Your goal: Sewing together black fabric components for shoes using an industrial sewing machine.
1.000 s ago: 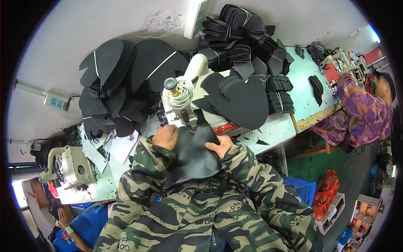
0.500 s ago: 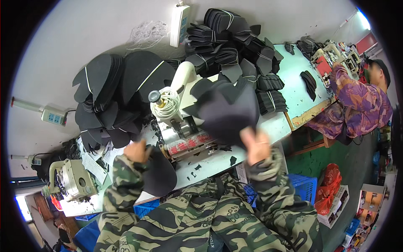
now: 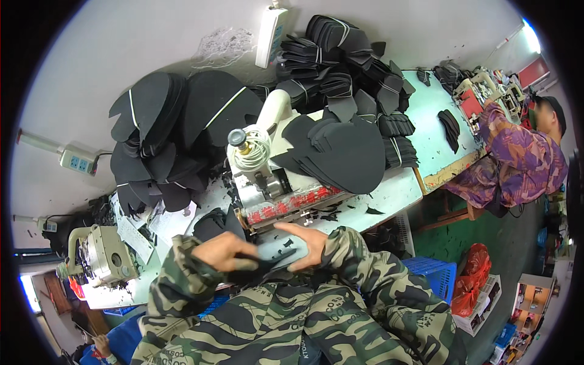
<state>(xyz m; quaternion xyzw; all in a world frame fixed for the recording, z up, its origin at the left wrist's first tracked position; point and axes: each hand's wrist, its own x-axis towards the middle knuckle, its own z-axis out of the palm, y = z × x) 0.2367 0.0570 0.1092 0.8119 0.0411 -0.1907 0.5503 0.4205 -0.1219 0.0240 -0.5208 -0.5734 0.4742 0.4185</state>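
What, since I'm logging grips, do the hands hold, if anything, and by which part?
It cannot be told: the left hand is blurred over a black piece, perhaps gripping its edge; the right hand is open, with no clear hold.

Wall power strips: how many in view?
3: top strip, upper centre; left strip, left of the black stack; low strip, below that and farther left. More may be hidden.

- The near machine [image 3: 260, 193] stands on the bench [image 3: 398, 194], just beyond the left hand [image 3: 225, 251] and right hand [image 3: 309, 243].
- Loose cut pieces [image 3: 353, 158] lie across its right side.
- Tied bundles [image 3: 344, 82] sit behind these.
- Larger stacks [image 3: 161, 112] stand left of the machine, papers [image 3: 173, 220] in front of them.
- A second machine [image 3: 103, 258] stands farther left.
- Right, below bench height: a crate [image 3: 431, 274], then a bag [image 3: 477, 277].
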